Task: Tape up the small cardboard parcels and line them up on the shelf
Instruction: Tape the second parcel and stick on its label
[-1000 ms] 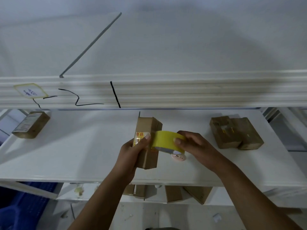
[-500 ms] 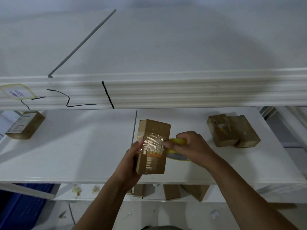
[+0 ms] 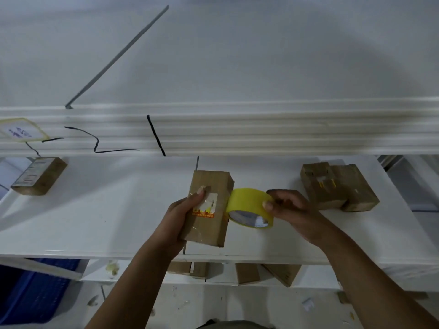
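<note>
Head view showed the left hand [image 3: 177,218] gripping a small cardboard parcel [image 3: 209,207] at centre frame, above the white shelf [image 3: 95,214], thumb pressed on its face. Just right, touching the parcel's edge, the right hand [image 3: 293,210] held a yellow tape roll [image 3: 249,207]. Two taped parcels [image 3: 337,188] lay at right, another [image 3: 39,175] at far left.

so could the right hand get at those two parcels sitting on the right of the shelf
Probably yes, but not freely: the right hand is gripping the yellow tape roll. The two parcels lie just beyond it on the shelf, with nothing between.
</note>
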`<state>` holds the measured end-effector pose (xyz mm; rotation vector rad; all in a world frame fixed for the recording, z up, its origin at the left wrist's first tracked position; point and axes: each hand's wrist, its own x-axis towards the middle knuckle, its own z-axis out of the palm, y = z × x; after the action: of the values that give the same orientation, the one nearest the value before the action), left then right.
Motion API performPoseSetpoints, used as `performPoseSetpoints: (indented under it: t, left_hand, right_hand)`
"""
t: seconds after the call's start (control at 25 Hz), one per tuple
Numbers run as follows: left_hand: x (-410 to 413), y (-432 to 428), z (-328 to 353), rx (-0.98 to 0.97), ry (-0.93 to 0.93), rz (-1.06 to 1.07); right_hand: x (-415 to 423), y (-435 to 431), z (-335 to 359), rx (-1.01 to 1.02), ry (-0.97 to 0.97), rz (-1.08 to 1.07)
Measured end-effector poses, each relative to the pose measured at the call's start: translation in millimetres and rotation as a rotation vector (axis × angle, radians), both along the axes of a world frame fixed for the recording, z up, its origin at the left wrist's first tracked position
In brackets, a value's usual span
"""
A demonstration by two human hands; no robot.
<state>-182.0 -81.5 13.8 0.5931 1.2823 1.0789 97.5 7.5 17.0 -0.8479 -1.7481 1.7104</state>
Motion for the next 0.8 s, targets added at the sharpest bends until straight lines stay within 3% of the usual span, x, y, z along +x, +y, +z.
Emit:
performPoseSetpoints:
  t: [0.08,0.16,0.48,0.64,0.8]
  left_hand:
    - [-5,-3,-8,0.038,-0.133,-0.032]
    - [-10,-2,-16,0.057,-0.176,-0.061]
    - [2,47,-78,-0.161,0.144,0.175]
    - [14,70,-97,-0.186,0.269,0.203]
    - [11,77,-103,-0.234,0.237,0.222]
  right_hand:
    - [1,5,-1,0.144,-0.122,-0.07]
    - [5,15,-3,0.3,-0.387,-0.172]
    - [18,77,-40,0.369,-0.919,-0.157]
    - [2,94,-61,0.573,-1.222,-0.079]
    - [-11,100,-71,0.622,-1.21,-0.217]
